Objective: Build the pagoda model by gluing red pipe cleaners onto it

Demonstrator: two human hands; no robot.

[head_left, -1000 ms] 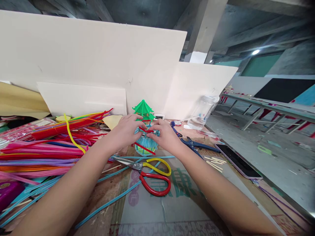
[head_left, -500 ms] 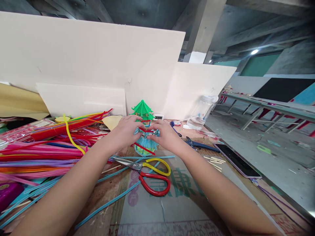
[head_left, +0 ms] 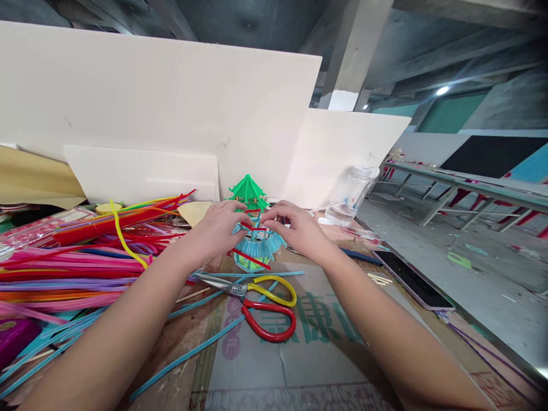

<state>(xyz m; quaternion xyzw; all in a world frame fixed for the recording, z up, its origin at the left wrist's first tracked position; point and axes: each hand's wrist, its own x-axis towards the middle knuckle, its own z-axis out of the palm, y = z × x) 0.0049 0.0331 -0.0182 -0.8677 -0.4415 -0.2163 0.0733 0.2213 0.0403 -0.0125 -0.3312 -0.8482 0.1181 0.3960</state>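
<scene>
A small pagoda model (head_left: 248, 194) of pipe cleaners stands upright at the middle of the table, with a green pointed roof and a light-blue fringed lower roof (head_left: 261, 246). Red pipe cleaner strips cross it. My left hand (head_left: 222, 228) is at its left side, thumb and forefinger closed on a red pipe cleaner (head_left: 257, 229) at mid-height. On the other side, my right hand (head_left: 299, 228) has its fingers bent together near the strip's right end; what lies between those fingertips is hidden. In front lie scissors (head_left: 274, 337) with one red and one yellow handle.
Bundles of coloured pipe cleaners (head_left: 72, 262) cover the left side. Loose light-blue pipe cleaners (head_left: 205, 344) cross the cardboard (head_left: 317, 365). A phone (head_left: 411, 278) lies at the right edge, near a clear jar (head_left: 351, 197). White boards (head_left: 162, 103) stand behind.
My right hand has shifted slightly right and its fingers have drawn back from the model, showing more of the blue lower roof. My left hand stays almost still.
</scene>
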